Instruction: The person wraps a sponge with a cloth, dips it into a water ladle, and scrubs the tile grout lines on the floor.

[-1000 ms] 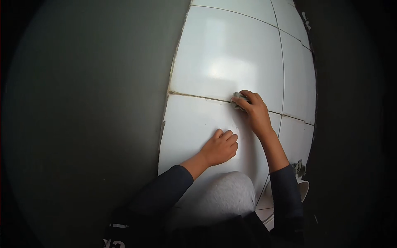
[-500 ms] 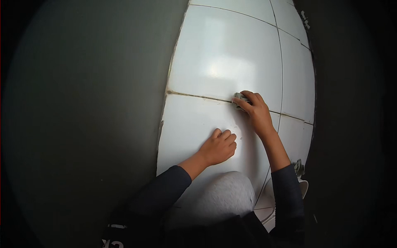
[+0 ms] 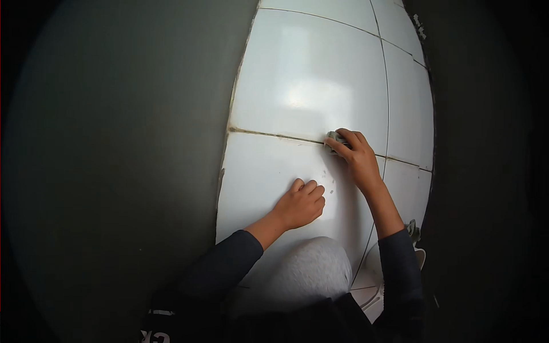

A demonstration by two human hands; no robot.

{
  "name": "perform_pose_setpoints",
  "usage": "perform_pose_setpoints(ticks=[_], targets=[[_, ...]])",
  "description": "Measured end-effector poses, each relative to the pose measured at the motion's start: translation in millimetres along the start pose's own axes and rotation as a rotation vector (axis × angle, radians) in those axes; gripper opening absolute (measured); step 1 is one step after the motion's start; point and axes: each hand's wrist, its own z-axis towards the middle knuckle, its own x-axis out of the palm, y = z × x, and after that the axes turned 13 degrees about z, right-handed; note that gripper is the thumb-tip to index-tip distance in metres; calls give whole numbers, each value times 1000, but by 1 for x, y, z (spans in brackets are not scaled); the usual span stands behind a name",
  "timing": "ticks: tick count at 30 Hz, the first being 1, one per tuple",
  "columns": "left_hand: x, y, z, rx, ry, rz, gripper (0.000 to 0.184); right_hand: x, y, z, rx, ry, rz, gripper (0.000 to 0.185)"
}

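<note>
My right hand point(image 3: 361, 159) grips a small crumpled greyish-green rag point(image 3: 333, 137) and presses it on the dark joint line point(image 3: 286, 136) between two large white tiles. Thumb and fingers cover most of the rag. Closer to me, my left hand point(image 3: 300, 203) rests as a loose fist on the near white tile point(image 3: 251, 177), with nothing showing in it. A few small specks point(image 3: 331, 191) lie on the tile between the two hands.
My grey-clad knee point(image 3: 314, 263) is on the tiles near me. By my right forearm stands a white container point(image 3: 374, 263), partly hidden, with a greyish-green cloth point(image 3: 413, 230) at its rim. Dark grey surfaces border the tile strip on both sides.
My right hand has slid slightly to the right along the joint with the rag. My left fist has stayed almost where it was.
</note>
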Motion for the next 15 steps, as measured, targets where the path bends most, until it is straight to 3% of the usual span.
perform_pose_setpoints(ticks=[4, 7, 15], targets=[[2, -2, 1, 7, 24, 14, 15, 20, 26, 20, -32, -19, 73, 35], [4, 0, -1, -25, -72, -41, 11, 46, 49, 49, -144, -39, 92, 30], [1, 0, -1, 5, -17, 21, 14, -4, -6, -2, -72, 10, -25, 33]])
